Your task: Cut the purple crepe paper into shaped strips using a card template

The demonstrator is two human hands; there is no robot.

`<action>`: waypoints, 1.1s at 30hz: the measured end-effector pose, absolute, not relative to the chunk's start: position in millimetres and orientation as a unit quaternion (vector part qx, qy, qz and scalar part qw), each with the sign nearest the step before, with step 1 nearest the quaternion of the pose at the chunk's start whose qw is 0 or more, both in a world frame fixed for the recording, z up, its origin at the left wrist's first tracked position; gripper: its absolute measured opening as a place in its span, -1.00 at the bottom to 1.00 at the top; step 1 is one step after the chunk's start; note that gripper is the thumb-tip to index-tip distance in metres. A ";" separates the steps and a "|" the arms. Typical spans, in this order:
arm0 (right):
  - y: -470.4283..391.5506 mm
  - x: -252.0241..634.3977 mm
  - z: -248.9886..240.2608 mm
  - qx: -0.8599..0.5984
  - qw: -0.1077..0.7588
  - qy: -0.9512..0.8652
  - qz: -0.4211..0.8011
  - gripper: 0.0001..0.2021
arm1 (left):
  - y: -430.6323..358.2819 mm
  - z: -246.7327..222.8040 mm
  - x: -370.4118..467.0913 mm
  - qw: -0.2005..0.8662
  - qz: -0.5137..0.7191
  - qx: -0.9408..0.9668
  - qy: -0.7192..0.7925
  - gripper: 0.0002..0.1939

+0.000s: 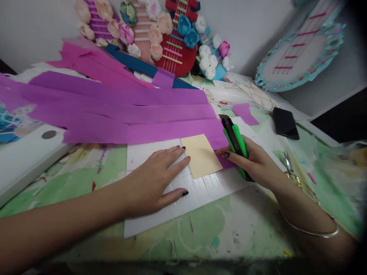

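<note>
My left hand [163,179] lies with fingers spread on a scored white board [149,225], its fingertips at the left edge of a pale yellow paper square [202,156]. Long purple crepe paper [160,110] stretches leftward from beneath that square. In my right hand [255,164] is a green and black utility knife [236,139], its blade end pointing up and away. The thumb and a fingertip of this hand are close to the square's right edge; whether they touch it I cannot tell.
Gold-handled scissors [292,168] lie beside my right wrist, with a black phone [286,123] farther back. A purple scrap [246,113] is near the phone. Flower-decorated paper guitars, one of them red [183,57], lean on the wall. At left stands a white box [28,160].
</note>
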State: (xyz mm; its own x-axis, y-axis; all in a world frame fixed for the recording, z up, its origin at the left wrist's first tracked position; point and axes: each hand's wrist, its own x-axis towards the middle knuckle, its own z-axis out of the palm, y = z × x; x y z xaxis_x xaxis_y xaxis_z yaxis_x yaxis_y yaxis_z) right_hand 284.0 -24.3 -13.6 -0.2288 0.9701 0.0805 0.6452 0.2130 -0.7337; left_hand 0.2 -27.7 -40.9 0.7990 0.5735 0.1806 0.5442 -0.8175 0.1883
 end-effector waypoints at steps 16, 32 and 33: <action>-23.9 284.8 -15.1 -0.563 0.269 -0.729 0.283 -0.65 | -25.5 -41.5 -0.9 0.073 0.132 0.944 0.295 -0.39; -27.4 277.4 -7.7 -0.583 0.237 -0.738 0.243 -0.67 | -13.6 -27.1 13.1 0.080 0.101 0.958 0.256 -0.59; -27.4 277.2 -7.8 -0.584 0.237 -0.738 0.243 -0.67 | -12.3 -25.5 16.5 0.074 0.093 0.961 0.251 -0.63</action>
